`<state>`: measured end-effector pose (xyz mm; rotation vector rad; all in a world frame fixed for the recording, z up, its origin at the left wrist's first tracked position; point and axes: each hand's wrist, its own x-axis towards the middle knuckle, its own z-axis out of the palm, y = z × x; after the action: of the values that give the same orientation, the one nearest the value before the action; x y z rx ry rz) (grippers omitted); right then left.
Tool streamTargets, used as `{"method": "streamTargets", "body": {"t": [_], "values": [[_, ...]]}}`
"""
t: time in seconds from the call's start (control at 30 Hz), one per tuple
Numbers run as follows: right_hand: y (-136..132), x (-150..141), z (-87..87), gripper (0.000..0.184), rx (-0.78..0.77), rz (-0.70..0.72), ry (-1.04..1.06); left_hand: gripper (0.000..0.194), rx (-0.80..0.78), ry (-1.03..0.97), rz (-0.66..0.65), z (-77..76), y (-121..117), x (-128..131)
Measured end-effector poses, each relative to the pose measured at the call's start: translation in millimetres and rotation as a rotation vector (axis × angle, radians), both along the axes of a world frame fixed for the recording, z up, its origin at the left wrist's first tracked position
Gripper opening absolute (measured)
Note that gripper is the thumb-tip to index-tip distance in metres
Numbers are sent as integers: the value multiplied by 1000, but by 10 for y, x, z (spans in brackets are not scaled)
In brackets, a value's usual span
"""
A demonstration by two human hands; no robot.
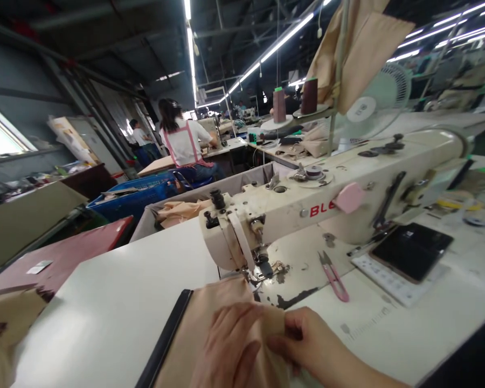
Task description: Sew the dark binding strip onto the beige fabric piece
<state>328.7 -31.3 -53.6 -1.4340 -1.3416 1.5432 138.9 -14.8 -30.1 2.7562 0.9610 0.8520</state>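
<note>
Two hands (230, 342) (307, 339) on cloth (202, 318), one sewing machine (286, 210)

Left grip (231, 345) bare; right grip (301, 338) bare too, forearm (350, 362) uncovered out to view's edge.

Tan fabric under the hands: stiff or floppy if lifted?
Probably floppy: the tan fabric folds softly between the left hand and right hand. Likely light for its size, since it looks thin. The dark edge strip may flex less; it lies straight.

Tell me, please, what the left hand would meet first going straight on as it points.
The left hand would probably meet the metal presser foot of the cream sewing machine; depth is unclear.
</note>
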Motion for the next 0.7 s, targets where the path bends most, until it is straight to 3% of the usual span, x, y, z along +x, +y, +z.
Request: {"method": "streamTargets", "body": {"t": [0.13, 0.27, 0.5, 0.63, 0.7], "values": [[32, 7, -5, 16, 32, -22, -3, 23, -252, 175, 25, 414, 255, 273], [43, 2, 39, 9, 12, -30, 60, 14, -326, 364, 28, 563, 383, 361], [74, -21, 103, 9, -15, -13, 145, 12, -401, 278, 49, 535, 410, 316], [60, -24, 46, 14, -72, -5, 190, 14, -492, 123, 46, 391, 412, 297], [-16, -76, -25, 26, -120, 12, 225, 14, -492, 79, 82, 288, 420, 285]]}}
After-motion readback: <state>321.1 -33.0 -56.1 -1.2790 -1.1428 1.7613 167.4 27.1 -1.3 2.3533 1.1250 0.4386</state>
